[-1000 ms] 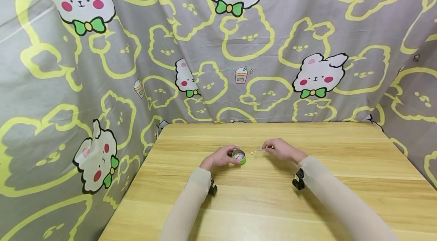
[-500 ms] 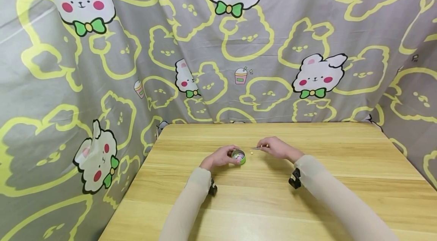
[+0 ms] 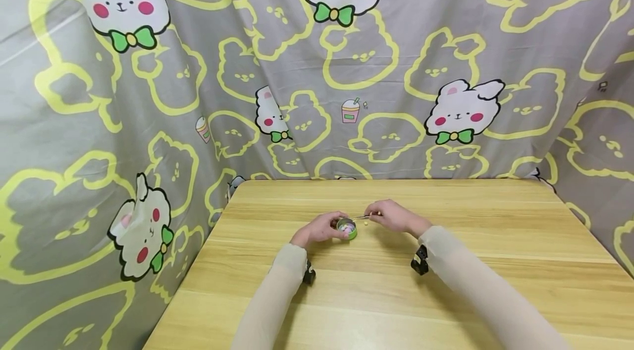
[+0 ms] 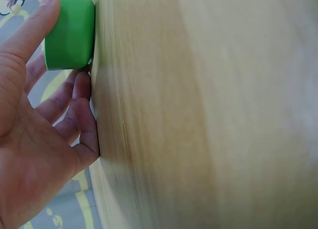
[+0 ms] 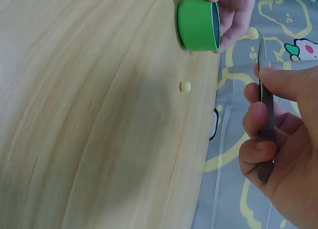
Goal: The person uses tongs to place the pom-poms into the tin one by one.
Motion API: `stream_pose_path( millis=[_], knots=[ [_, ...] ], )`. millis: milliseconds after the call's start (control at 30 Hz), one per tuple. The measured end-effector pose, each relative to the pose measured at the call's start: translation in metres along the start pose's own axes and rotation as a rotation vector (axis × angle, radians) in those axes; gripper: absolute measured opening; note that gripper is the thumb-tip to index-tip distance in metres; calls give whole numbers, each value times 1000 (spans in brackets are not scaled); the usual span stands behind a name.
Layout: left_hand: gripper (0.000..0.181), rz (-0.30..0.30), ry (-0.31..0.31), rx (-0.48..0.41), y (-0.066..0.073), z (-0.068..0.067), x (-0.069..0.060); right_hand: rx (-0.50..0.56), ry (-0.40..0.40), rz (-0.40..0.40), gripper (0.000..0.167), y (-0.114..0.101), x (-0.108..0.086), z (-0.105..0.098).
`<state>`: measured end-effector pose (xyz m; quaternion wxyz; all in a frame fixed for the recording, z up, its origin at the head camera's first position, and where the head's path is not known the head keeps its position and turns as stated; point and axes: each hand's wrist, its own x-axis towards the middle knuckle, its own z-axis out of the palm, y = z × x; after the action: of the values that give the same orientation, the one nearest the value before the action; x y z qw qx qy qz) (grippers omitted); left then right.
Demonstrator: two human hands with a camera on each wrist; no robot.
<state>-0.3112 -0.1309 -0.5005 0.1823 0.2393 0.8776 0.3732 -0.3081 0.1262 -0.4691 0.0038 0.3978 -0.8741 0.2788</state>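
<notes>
My left hand (image 3: 321, 227) holds a small round green tin (image 5: 198, 24) on the table, thumb on the near side and fingers behind. Pink, white and yellow pieces (image 3: 346, 228) lie inside it. In the left wrist view the thumb presses the tin's green side (image 4: 72, 35). My right hand (image 3: 393, 215) pinches metal tweezers (image 5: 267, 107) between thumb and fingers. At their tips is a small pale yellow bead (image 5: 254, 33), close to the tin's open top. A second pale yellow bead (image 5: 185, 86) lies on the table just right of the tin.
The wooden table (image 3: 346, 295) extends around both hands. A grey curtain (image 3: 307, 64) with cartoon bunnies and yellow outlines hangs behind it and along both sides. Black wrist cameras (image 3: 420, 260) sit under the sleeves.
My right hand has moved left, carrying the tweezers from beyond the loose bead to the tin's rim. My left hand and the tin have stayed in place.
</notes>
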Motion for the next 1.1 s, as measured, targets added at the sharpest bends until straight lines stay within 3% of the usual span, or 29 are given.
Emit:
stream_pose_path(
  millis=[667,1100],
  knots=[
    [52,10,-1,18,-4,0,3,4,-12,-10,12,-2,10,16],
    [52,2,8,10,-4,1,3,73,-44,128,14,0,12,20]
  ],
)
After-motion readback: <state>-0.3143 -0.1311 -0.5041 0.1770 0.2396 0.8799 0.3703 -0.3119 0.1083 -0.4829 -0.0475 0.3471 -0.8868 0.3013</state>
